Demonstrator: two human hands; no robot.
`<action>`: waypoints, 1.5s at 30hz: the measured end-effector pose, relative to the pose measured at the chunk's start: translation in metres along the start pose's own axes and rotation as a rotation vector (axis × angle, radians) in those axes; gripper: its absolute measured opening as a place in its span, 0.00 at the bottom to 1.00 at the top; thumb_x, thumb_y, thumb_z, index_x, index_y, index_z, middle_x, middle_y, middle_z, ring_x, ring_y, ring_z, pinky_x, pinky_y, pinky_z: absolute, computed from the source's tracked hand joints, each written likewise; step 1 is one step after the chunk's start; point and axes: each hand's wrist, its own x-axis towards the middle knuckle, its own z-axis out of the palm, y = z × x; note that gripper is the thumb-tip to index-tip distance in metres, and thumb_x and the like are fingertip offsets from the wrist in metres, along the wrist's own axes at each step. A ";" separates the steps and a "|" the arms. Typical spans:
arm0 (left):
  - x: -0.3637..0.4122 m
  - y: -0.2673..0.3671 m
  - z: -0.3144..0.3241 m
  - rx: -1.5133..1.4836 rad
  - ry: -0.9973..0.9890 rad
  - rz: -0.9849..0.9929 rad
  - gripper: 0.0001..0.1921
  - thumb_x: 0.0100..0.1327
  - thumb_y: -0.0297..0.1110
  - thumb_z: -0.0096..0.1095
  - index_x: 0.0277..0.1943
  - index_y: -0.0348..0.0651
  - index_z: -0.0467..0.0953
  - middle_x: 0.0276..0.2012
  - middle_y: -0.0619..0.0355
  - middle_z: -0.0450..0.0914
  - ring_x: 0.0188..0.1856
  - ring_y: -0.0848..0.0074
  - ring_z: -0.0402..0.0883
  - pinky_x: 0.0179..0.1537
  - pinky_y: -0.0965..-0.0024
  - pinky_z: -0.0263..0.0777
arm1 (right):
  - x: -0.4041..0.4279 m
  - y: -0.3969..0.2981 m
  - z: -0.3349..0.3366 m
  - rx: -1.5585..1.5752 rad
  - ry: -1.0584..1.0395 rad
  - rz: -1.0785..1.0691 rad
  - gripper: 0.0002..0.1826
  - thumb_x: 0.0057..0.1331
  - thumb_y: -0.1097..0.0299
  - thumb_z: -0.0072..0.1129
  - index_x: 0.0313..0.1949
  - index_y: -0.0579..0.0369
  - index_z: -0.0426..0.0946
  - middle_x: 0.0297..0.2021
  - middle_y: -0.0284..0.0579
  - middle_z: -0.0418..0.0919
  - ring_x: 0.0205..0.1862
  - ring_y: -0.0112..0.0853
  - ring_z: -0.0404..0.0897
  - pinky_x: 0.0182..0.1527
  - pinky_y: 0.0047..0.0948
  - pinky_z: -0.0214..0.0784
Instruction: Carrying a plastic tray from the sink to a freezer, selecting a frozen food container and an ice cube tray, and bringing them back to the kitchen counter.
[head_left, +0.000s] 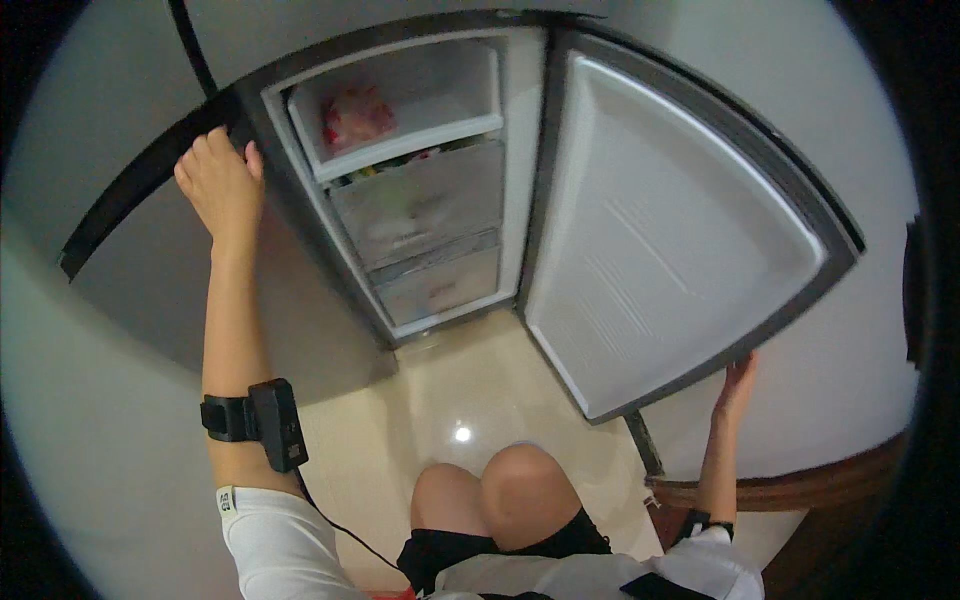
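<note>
A freezer compartment stands open before me, its grey-edged door (690, 180) swung out to the right. My right hand (739, 379) grips that door by its outer edge; the fingertips are hidden behind it. On the left, my left hand (221, 169) is curled over the dark trim (139, 195) along the top of the refrigerator's other lower door. Inside, the white top drawer (465, 79) holds a red and white plastic bag (356, 116). Below it sit a translucent middle drawer (424, 199), with packed items showing at its top, and a bottom drawer (442, 289).
Shiny cream floor tiles (450, 390) lie between my bent knees (525, 487) and the freezer. A black device (277, 424) is strapped to my left forearm, with a cable (341, 529) running down to my waist. Brown wooden trim (795, 491) is at lower right.
</note>
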 end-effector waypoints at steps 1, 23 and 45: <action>-0.002 0.002 -0.003 0.038 0.004 -0.009 0.20 0.50 0.38 0.58 0.45 0.39 0.66 0.43 0.52 0.67 0.49 0.62 0.63 0.54 0.58 0.51 | 0.008 -0.008 0.010 0.017 -0.010 -0.037 0.28 0.63 0.51 0.36 0.55 0.58 0.57 0.56 0.46 0.57 0.59 0.33 0.55 0.60 0.31 0.43; -0.066 0.144 -0.201 -1.443 -0.081 0.575 0.41 0.44 0.50 0.63 0.59 0.41 0.54 0.61 0.40 0.44 0.62 0.46 0.41 0.59 0.51 0.39 | -0.126 -0.071 0.120 -0.312 -0.583 -0.617 0.26 0.59 0.52 0.33 0.34 0.66 0.71 0.41 0.59 0.72 0.45 0.45 0.71 0.47 0.36 0.60; -0.002 0.047 -0.067 -0.336 -0.097 -0.064 0.48 0.38 0.42 0.68 0.61 0.39 0.47 0.61 0.47 0.45 0.64 0.57 0.38 0.57 0.43 0.28 | -0.133 -0.148 0.427 -0.307 -0.776 -1.334 0.30 0.59 0.51 0.42 0.57 0.53 0.56 0.60 0.45 0.49 0.63 0.37 0.43 0.61 0.48 0.28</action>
